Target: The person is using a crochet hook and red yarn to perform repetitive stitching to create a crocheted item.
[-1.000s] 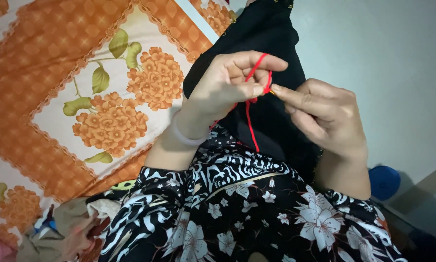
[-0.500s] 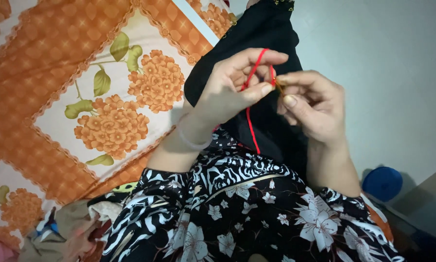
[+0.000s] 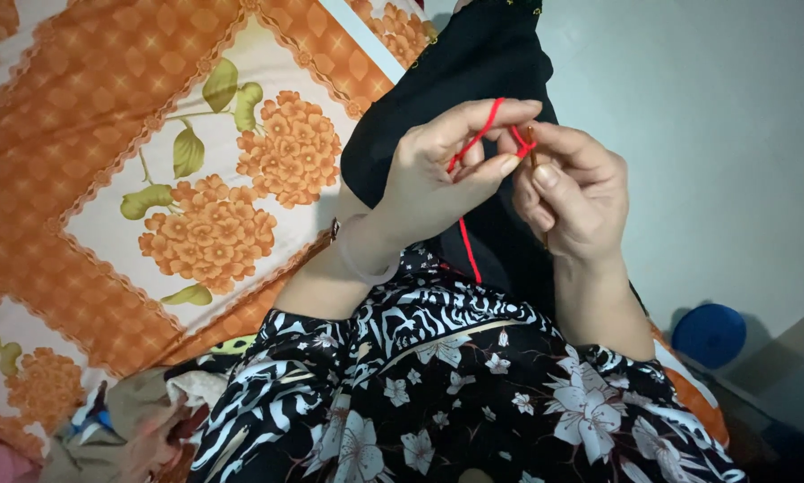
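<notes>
We see our left hand raised over our lap, its fingers curled, with red yarn looped over the forefinger and pinched between thumb and finger. Our right hand sits just beside it, touching at the fingertips, its fingers pressed together around a thin crochet hook, whose tip meets the yarn between the two hands. From that meeting point the yarn hangs straight down in front of black cloth and ends at our patterned dress.

The hands have little room between them. To their right there is open space above a plain pale floor, running to the picture's right edge. To their left the black cloth's edge falls across the bed, and beyond it the sheet lies flat and free out to the left border. Below the hands our forearms and the dress fill the frame to its bottom edge.

We sit on a bed covered by an orange sheet printed with cream panels and orange flower clusters. A blue ball lies on the floor low at the right, well apart from the hands. Crumpled cloths lie at the lower left corner, beside the dress. A pale bangle circles our left wrist.
</notes>
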